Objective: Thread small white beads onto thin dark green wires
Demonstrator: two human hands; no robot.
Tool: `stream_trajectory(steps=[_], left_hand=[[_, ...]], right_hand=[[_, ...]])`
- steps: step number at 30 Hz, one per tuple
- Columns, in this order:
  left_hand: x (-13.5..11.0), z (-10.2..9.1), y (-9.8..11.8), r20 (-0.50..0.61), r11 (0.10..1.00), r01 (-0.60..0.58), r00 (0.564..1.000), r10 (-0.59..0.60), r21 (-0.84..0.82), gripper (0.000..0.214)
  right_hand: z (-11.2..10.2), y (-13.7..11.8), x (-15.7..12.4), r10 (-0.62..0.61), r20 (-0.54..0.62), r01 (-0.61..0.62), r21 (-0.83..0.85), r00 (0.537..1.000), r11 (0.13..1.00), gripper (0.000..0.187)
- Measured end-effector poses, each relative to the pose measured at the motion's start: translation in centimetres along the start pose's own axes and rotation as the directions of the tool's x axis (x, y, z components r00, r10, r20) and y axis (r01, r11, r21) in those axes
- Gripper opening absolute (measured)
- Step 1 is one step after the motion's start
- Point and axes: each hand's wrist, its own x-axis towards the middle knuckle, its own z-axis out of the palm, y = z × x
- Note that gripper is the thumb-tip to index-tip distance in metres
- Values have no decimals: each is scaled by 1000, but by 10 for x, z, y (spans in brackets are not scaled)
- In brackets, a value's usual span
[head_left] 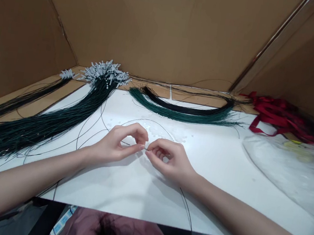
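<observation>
My left hand (120,143) and my right hand (168,159) meet at the middle of the white table (219,168), fingertips almost touching. Both are closed in a pinch on one thin dark cord (187,208). The cord loops up behind the hands and trails off the table's front edge under my right wrist. Small clear plastic bits (155,127) lie scattered just beyond my fingers; whether one is in the pinch I cannot tell.
A large bundle of dark green cords with white tips (58,116) fans out at the left. A curved bundle of green and black cords (181,111) lies at the back. Red ribbons (281,116) and a clear plastic bag (289,165) sit right. Cardboard walls surround the table.
</observation>
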Motion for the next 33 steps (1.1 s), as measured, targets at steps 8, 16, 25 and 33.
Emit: stream_trajectory(steps=[8, 16, 25, 33], left_hand=[[9, -30, -19, -9, 980, -37, 999, 39, 196, 14], [13, -38, -28, 101, 902, -58, 995, 16, 428, 11], [14, -33, -36, 138, 844, -72, 990, -2, 532, 10], [11, -26, -16, 81, 974, 58, 994, -77, 218, 10]], right_hand=[[1, -2, 1, 32, -17, -32, 5, 999, 999, 8], [-1, -2, 1, 26, -23, -26, 6, 999, 1000, 6], [0, -2, 1, 21, -26, -21, 23, 999, 1000, 6], [0, -1, 0, 40, -29, -39, 52, 999, 998, 6]])
